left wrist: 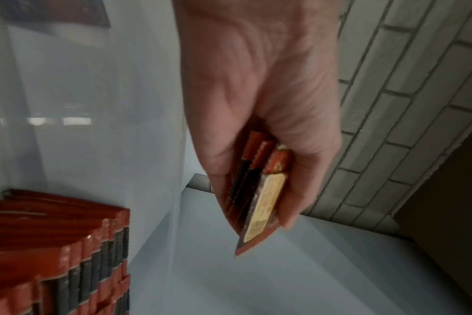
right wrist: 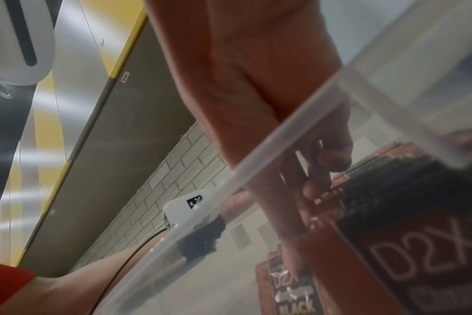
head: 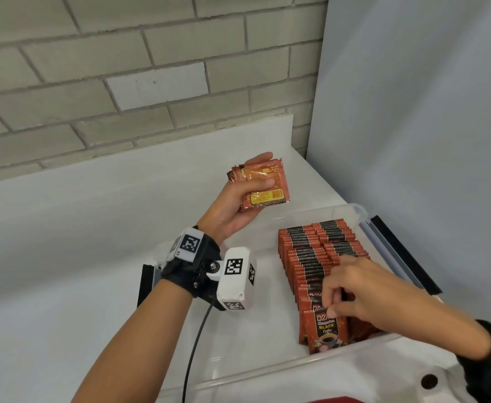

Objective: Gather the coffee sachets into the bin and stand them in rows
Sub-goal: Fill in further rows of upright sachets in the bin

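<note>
Clamped between thumb and fingers, a small fanned bundle of sachets (head: 257,183) sat in my left hand (head: 238,199), raised above the white counter (head: 64,228) and clear of the bin, its printed yellow label panels facing the head camera. From the left wrist view I saw the bundle (left wrist: 256,191) edge-on, several packets thick, with the lower corner poking out past the fingertips. My right hand (head: 351,289) was down inside the clear plastic bin (head: 267,370), thumb and forefinger pinching the top edge of the front sachet (head: 325,330), which stood upright with its black coffee label toward me. Behind it the standing rows of sachets (head: 311,251) ran back toward the far rim, packed tight along the bin's right-hand side. To the left of those rows the bin floor (head: 244,330) lay open, giving room on that side. Through the right wrist camera the near rim of the bin (right wrist: 256,168) cut diagonally across the picture, with my fingers (right wrist: 315,187) blurred behind the wall, touching the tops of the packets. Black latches (head: 407,257) showed at the right edge of the bin, close to the pale side wall (head: 412,112), and the brick wall (head: 122,68) closed off the back of the counter.
</note>
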### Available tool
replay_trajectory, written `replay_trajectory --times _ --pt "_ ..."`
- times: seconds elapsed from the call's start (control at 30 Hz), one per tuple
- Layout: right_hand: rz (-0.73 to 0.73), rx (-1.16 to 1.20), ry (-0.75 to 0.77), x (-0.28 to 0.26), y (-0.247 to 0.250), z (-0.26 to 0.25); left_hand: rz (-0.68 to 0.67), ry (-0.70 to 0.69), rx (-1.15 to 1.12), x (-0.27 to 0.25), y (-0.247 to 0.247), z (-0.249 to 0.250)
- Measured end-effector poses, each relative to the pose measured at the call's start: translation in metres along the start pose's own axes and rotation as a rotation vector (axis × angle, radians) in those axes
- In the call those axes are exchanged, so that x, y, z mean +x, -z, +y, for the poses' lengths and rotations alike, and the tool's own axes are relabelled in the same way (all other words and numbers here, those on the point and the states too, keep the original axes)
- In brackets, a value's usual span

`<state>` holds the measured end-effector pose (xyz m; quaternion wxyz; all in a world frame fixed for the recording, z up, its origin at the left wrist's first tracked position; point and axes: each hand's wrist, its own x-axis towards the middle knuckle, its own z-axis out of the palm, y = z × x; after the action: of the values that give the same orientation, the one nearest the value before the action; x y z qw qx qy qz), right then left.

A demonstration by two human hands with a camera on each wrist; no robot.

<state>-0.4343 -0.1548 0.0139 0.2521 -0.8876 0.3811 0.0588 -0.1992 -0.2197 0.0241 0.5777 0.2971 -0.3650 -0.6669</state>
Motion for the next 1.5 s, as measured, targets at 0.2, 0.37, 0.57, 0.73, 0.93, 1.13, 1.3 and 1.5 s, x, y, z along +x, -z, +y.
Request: replay_trajectory --times 0.2,0.37,0.57,0.73,0.93,1.13,1.3,1.5 --pt "0.062 0.311 -0.032 -0.007 0.016 0.005 -0.073 0.070 0.028 -0.002 -0.008 -0.009" --pt "0.548 0.788 -0.048 0.007 0.023 0.011 -0.163 0.135 0.030 -0.003 -0.016 -0.019" --pt "0.686 1.006 -0.072 0.020 0.019 0.005 -0.234 0.207 0.051 -0.004 -0.027 -0.032" --pt "0.693 1.041 -0.065 0.020 0.017 0.007 -0.226 0.247 0.065 -0.005 -0.030 -0.035" --pt "0.865 1.067 -0.026 0.015 0.022 0.005 -0.185 0.382 0.110 -0.007 -0.034 -0.031" --pt "0.902 1.033 0.022 0.015 0.023 0.003 -0.180 0.379 0.028 -0.004 -0.028 -0.030" --pt "0.859 1.059 0.025 0.015 0.020 0.006 -0.159 0.300 0.022 -0.004 -0.026 -0.030" --pt "0.850 1.201 -0.098 0.020 0.022 0.008 -0.125 0.125 -0.073 -0.001 -0.026 -0.031"
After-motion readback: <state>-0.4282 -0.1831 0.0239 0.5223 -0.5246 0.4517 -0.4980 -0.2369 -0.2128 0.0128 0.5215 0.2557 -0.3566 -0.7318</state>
